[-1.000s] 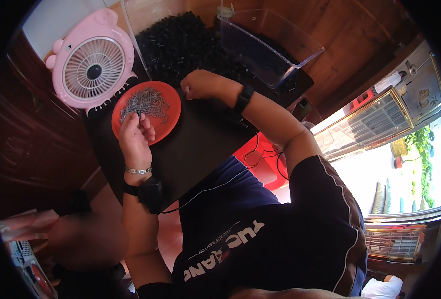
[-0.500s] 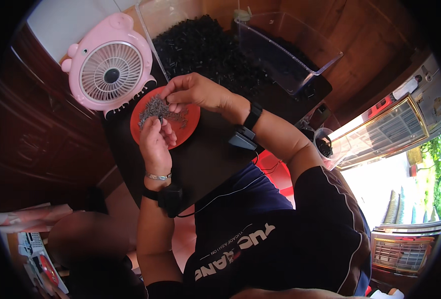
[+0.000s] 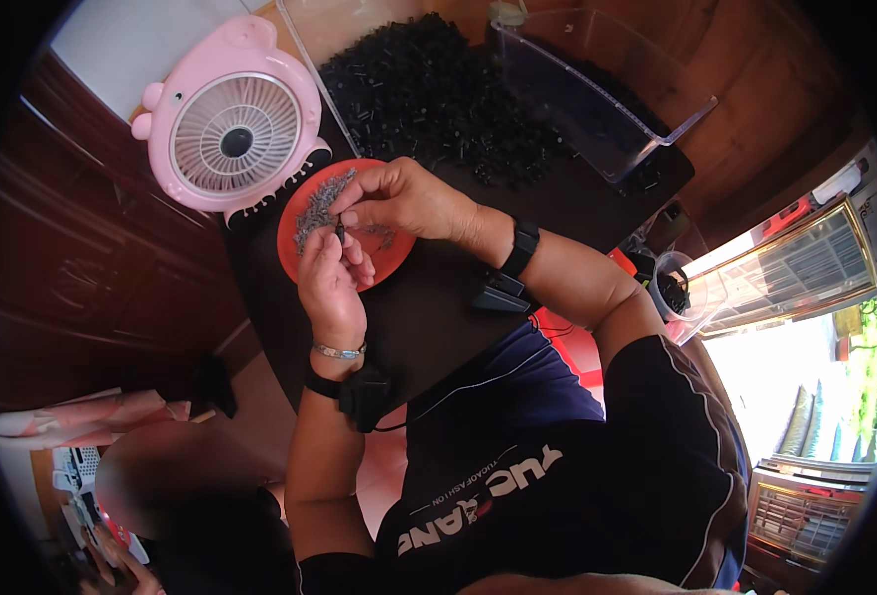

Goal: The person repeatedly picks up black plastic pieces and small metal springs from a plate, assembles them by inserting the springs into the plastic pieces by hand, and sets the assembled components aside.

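Both hands are together over a round orange-red plate (image 3: 399, 254) on the dark table. A loose heap of tiny grey parts (image 3: 321, 206) lies on it. Between thumb and fingers, my left hand (image 3: 333, 293) grips a small black tube-like piece (image 3: 339, 232) upright. Just above that piece, the thumb and forefinger of my right hand (image 3: 414, 203) are pinched together, their tips close to its upper end. Whatever the right fingers hold is too small to make out.
A pink animal-shaped fan (image 3: 235, 144) stands left of the plate. Behind it spreads a big pile of short black pieces (image 3: 429, 99), beside a clear plastic bin (image 3: 597, 119). A clear tub (image 3: 673, 288) with black pieces is at the right. Another person's hand (image 3: 126, 565) shows lower left.
My right hand has moved from over the grey parts to the top of the black piece in my left hand. The whole view has shifted slightly.
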`<action>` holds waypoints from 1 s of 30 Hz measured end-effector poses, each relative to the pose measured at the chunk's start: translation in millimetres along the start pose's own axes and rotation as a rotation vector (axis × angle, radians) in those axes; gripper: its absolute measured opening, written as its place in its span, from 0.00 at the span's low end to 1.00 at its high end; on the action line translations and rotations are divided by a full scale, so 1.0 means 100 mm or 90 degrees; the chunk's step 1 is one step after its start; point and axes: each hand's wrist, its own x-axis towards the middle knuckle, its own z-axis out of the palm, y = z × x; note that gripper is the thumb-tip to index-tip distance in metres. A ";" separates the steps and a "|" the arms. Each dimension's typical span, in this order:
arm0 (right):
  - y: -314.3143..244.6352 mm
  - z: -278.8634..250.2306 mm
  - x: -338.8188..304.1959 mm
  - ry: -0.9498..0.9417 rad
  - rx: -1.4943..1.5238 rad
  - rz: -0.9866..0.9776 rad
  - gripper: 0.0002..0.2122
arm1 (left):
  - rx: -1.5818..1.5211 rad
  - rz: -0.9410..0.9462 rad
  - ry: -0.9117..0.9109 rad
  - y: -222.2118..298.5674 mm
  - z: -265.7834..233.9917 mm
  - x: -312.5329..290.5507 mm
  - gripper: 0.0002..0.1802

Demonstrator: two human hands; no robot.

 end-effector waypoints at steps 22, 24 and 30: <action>-0.19 0.02 -0.09 0.005 -0.314 -0.043 0.06 | 0.585 0.291 0.102 -0.09 0.01 -0.01 0.08; -0.18 0.00 -0.08 -0.008 -0.265 -0.037 0.06 | 0.482 0.234 0.097 -0.10 0.03 -0.02 0.08; -0.05 0.14 -0.08 0.045 -0.193 -0.073 0.16 | 0.093 0.060 0.097 -0.12 0.00 -0.01 0.08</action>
